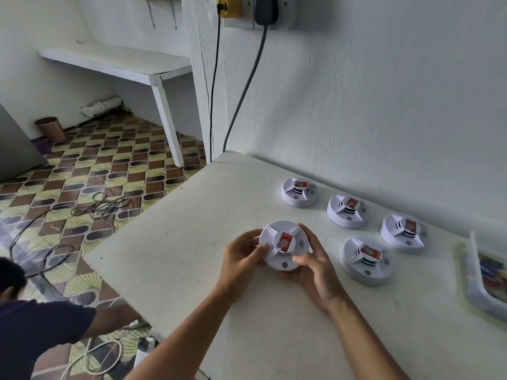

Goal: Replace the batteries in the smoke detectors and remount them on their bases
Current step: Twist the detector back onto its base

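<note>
A round white smoke detector with a red label on its raised centre sits between both my hands, just above the white table. My left hand grips its left rim, thumb on the top face. My right hand cups its right side and underside, thumb on the front edge. Several more white smoke detectors with red labels rest face up on the table to the right, near the wall: one, another, a third, and the nearest.
A tray with a pale rim lies at the table's right edge. Two cables hang from wall sockets behind the table's far corner. Another person crouches at lower left over cables and a power strip on the patterned floor.
</note>
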